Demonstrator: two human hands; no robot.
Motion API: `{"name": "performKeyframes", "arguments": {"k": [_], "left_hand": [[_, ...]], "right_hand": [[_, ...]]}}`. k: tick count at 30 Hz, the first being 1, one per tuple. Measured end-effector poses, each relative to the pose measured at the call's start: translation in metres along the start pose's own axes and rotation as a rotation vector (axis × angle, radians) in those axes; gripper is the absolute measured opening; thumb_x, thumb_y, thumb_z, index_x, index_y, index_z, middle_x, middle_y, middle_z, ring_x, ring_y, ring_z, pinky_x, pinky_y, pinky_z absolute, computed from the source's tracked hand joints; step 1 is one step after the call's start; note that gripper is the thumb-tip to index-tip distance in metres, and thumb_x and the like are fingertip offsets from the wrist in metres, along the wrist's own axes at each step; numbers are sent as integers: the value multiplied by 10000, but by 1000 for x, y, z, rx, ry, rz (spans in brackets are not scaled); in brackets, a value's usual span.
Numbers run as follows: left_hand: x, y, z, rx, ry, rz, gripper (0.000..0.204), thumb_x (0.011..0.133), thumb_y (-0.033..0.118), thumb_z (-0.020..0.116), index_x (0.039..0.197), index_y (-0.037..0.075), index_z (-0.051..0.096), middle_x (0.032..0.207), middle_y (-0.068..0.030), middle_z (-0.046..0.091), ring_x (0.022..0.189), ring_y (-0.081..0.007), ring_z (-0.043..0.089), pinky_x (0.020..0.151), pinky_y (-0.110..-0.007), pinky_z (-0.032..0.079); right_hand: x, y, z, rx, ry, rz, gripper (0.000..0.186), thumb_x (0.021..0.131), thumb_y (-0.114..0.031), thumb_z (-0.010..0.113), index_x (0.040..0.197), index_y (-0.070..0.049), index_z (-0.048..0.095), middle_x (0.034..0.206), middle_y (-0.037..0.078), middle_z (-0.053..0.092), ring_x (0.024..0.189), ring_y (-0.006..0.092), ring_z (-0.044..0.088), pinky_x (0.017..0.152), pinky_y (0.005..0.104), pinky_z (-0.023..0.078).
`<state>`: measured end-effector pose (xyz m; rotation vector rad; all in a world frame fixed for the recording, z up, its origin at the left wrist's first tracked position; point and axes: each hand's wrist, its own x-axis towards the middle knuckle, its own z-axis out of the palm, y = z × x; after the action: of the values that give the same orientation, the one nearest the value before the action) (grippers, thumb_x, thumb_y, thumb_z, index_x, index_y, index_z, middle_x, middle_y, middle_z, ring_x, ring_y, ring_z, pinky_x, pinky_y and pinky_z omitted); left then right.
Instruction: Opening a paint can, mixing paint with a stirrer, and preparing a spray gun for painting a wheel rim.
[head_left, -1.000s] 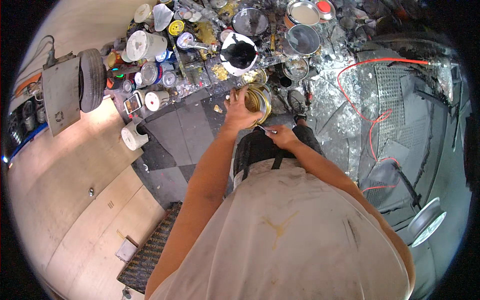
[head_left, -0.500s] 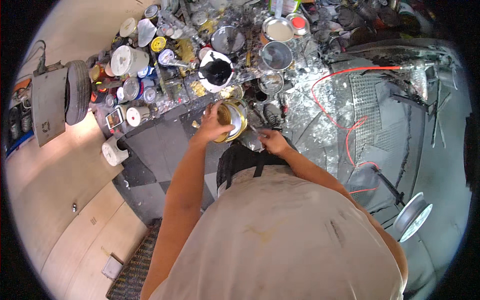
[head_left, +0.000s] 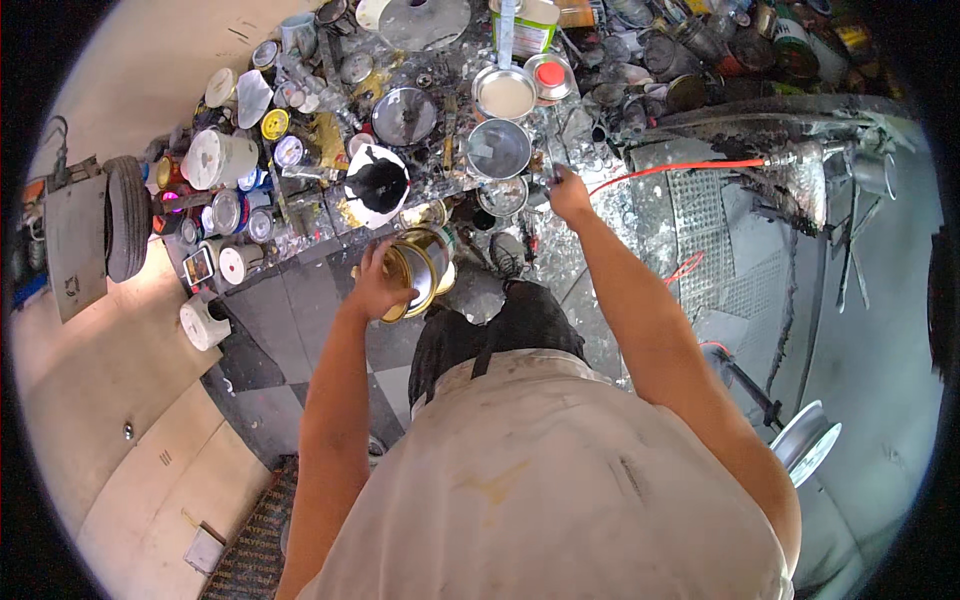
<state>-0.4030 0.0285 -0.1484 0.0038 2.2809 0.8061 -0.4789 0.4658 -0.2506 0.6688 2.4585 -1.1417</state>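
My left hand point(head_left: 378, 285) is closed round a gold-rimmed metal tin point(head_left: 430, 250), held tilted over the floor in front of the workbench. A shiny silver-grey face shows inside the gold ring. My right arm stretches forward to the bench's front edge. There my right hand point(head_left: 572, 197) is closed on a small dark thing that I cannot make out. Left of this hand stand a grey mixing cup point(head_left: 499, 150) and a lower clear cup point(head_left: 503, 196). Behind them is an open tin of beige paint point(head_left: 505, 95) beside a red-capped tin point(head_left: 550, 76).
A paint-stained bench holds a white bowl smeared black point(head_left: 356, 190), a white bucket point(head_left: 222, 158) and many tins. A phone point(head_left: 198, 265) lies at its left end. A red hose point(head_left: 680, 168) runs at right, above a wheel rim point(head_left: 808, 445). A tyre point(head_left: 126, 220) stands left.
My right hand has moved from beside the tin up and forward to the bench edge. My left hand still holds the tin, now slightly lower left in view. The whole view has shifted.
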Motion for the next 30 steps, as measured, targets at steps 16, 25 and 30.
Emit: {"name": "performKeyframes", "arguments": {"k": [16,25,30], "left_hand": [[-20,-1,21,83,134,-173,1215,552,565,890,1600,311,330,1663,-301,249,1530,-554,211,1248,-660,164],[-14,-8,-13,-6,-1,-31,1221,566,500,887,1616,230,326,1632,-308,313,1565,-474,194,1245,-634,190],[-11,-8,-32,-99,-123,22,1230,584,520,885,1628,228,306,1647,-328,264,1564,-490,185,1259,-553,227]], "right_hand": [[-11,-13,19,24,182,-34,646,889,-284,740,1405,53,546,1354,289,621,1263,413,603,1056,458,466],[-149,-80,106,184,-789,135,783,971,-586,633,1602,-199,377,1464,140,588,1226,344,624,895,484,579],[-163,-110,144,369,-836,343,750,1020,-673,493,1650,-352,243,1621,93,387,1268,417,563,921,533,577]]}}
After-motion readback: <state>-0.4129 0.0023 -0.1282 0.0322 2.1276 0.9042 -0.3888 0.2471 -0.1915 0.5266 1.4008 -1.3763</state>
